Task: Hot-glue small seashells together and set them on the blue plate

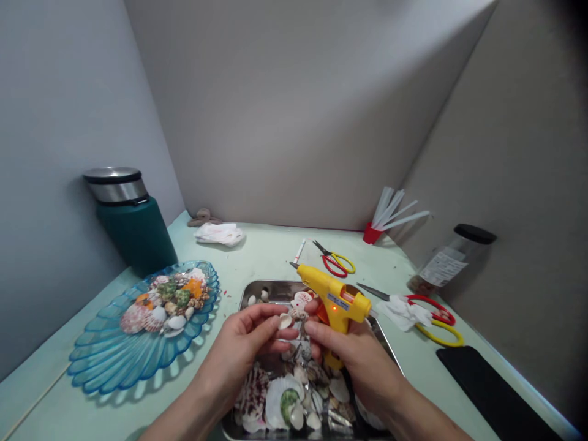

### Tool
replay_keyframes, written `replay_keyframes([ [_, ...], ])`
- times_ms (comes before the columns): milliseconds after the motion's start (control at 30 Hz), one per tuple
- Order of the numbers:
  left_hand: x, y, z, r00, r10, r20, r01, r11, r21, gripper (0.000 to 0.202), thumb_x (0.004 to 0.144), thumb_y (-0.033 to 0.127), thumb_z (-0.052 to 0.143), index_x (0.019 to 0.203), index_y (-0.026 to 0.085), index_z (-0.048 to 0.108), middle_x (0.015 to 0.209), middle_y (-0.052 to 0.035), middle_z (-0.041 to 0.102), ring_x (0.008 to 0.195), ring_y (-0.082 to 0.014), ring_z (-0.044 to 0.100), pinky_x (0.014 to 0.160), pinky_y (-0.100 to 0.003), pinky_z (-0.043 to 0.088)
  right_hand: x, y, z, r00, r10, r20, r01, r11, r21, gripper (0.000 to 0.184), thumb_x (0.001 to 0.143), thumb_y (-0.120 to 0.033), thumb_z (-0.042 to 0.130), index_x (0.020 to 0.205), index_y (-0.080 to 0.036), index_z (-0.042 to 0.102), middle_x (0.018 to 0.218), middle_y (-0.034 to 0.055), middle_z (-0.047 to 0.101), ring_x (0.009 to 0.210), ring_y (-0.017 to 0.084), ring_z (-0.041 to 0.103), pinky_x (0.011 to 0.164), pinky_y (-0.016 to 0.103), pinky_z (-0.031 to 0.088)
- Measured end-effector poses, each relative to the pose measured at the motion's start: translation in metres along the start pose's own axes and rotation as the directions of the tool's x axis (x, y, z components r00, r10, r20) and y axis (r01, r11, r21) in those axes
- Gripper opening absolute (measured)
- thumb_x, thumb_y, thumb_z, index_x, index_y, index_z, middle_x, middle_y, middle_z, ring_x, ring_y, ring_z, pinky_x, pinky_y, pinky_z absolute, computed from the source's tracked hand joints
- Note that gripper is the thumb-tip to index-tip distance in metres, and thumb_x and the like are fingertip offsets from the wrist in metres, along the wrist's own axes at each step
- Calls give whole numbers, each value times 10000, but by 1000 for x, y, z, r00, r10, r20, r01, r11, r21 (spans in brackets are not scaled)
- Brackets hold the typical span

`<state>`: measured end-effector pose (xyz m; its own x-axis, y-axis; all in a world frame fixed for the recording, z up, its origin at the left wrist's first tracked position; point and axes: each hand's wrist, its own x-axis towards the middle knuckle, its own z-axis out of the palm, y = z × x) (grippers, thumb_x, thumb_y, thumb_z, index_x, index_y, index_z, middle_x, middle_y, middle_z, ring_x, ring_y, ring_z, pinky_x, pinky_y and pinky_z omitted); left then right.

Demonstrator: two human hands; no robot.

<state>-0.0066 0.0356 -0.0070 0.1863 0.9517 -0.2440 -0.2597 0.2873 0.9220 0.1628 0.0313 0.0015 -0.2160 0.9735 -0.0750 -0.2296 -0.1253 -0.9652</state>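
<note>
My left hand (pixel 248 343) pinches a small white shell (pixel 285 320) between thumb and fingers, above a metal tray (pixel 250 293) filled with several seashells. My right hand (pixel 356 355) grips the handle of a yellow glue gun (pixel 331 294); its nozzle points up and to the left, and a red light glows on its side. The right fingertips also touch the small shell area. Both hands meet over the middle of the tray.
A blue shell-shaped glass plate (pixel 114 361) with glued shells lies at left, a green flask (pixel 131 223) behind it. Two pairs of red-and-yellow scissors (pixel 337 262) (pixel 432 318), a red cup of glue sticks (pixel 373 233), a jar (pixel 452 260) and a black phone (pixel 491 392) sit at right.
</note>
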Motion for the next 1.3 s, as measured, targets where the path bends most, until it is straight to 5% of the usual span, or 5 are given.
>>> replay_keyframes([
  [200,-2,-2,2,999,-7,41,6,1000,13,220,773,303,657,931,151,636,758,-49,708,640,-119,633,628,-216,478,1,-1,2,1000,-3,-12,3,1000,-6,232,741,-262,698,921,-162,591,675,-36,570,538,72,523,531,194,425],
  [1300,-6,-2,8,991,126,32,-130,975,178,144,694,270,722,807,184,694,771,-21,702,699,-147,613,629,-214,487,0,-2,6,997,64,-35,-65,997,-32,260,710,-274,710,921,-165,603,674,-41,572,536,72,514,554,207,428],
])
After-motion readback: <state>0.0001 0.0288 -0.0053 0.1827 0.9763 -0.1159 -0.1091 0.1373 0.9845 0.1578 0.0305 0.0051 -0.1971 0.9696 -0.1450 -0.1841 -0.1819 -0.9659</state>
